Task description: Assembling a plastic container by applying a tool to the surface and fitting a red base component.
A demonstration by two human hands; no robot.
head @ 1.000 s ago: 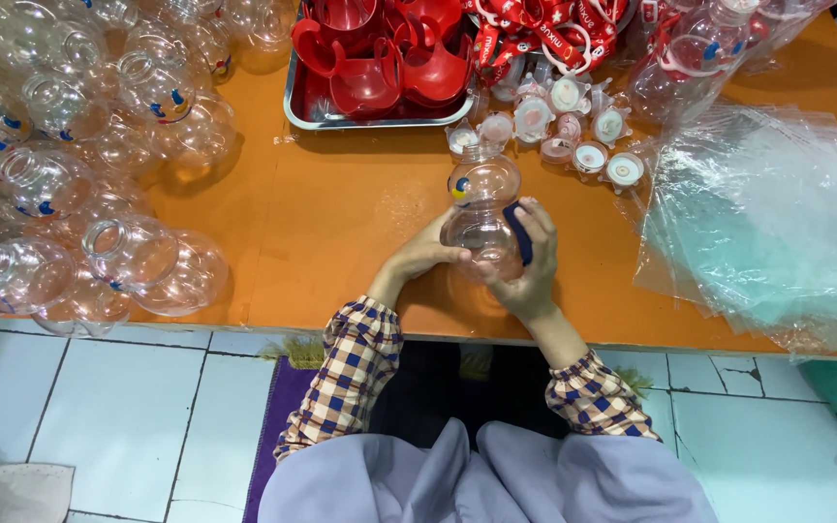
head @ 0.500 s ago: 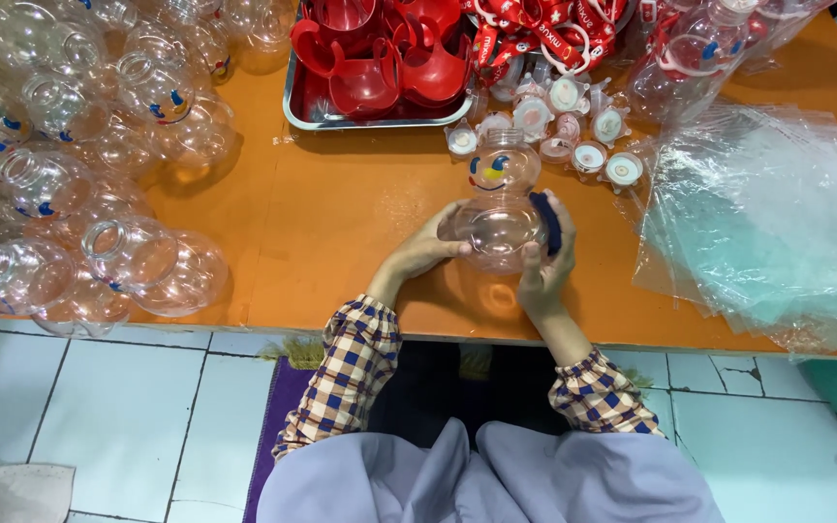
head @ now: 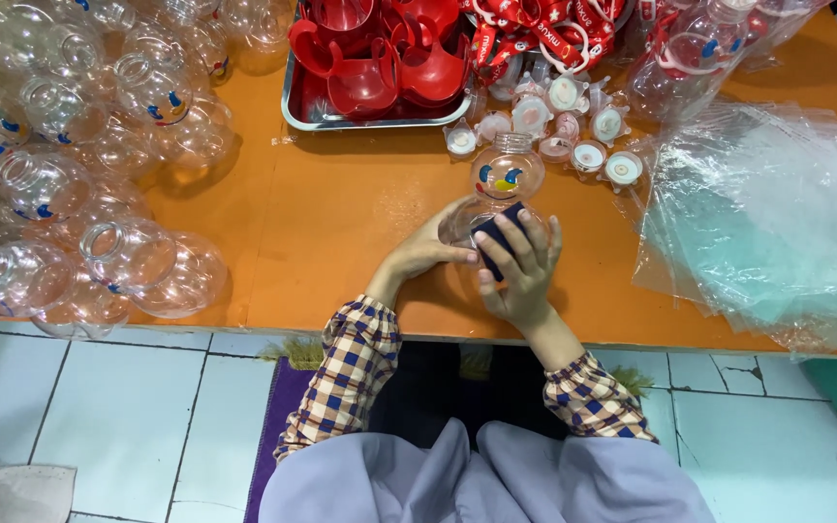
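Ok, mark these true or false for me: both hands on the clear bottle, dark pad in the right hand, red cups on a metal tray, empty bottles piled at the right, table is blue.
1. Both hands hold the clear bottle. True: left hand, right hand.
2. The right hand presses a dark pad on it. True.
3. Red cups sit in a metal tray. True.
4. Empty bottles are piled at the right. False: at the left; plastic bags lie right.
5. The table is blue. False: orange.

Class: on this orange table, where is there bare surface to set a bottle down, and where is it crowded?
Bare orange table lies between the heap of clear bottles and the left hand, below the metal tray. A narrower strip runs between the right hand and the plastic bags. The caps crowd the far middle.
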